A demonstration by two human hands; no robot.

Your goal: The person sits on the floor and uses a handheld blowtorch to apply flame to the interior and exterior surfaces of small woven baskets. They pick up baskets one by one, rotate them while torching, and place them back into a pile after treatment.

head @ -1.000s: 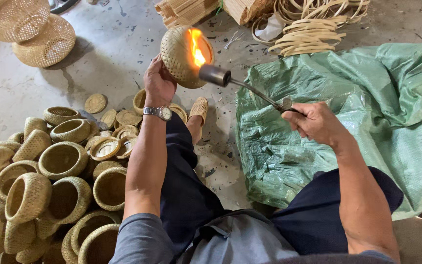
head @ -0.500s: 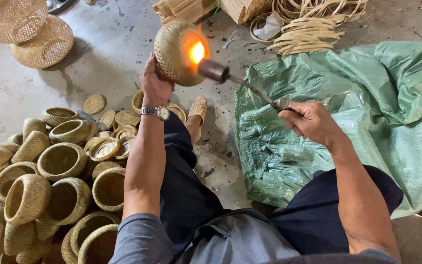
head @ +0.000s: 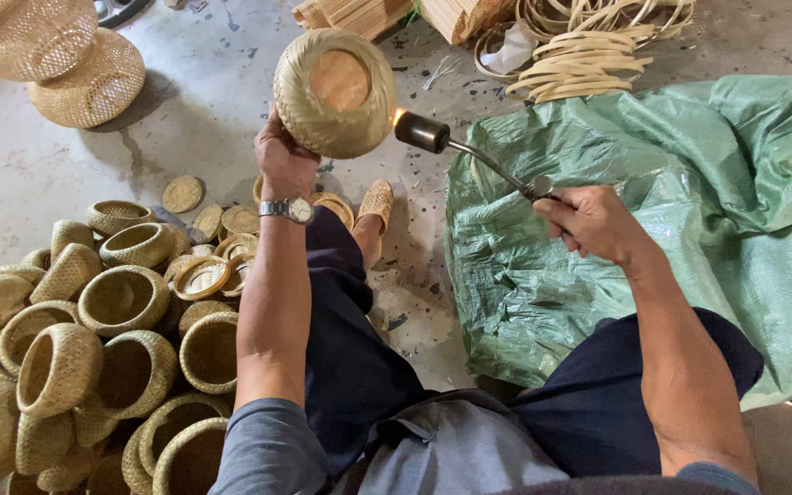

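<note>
- My left hand is clenched on the basket from below and holds it up above the floor.
- My right hand grasps the torch; its small flame licks the basket's right side.
- I judge the flame should only brush the weave, not rest on one spot.
- I would keep my left fingers on the far side.
- Loose strips and the green sack lie near; point the flame away from them.

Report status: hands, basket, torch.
Left hand grips woven basket, raised. Right hand grips torch, flame at basket's side. Nothing between them.
</note>
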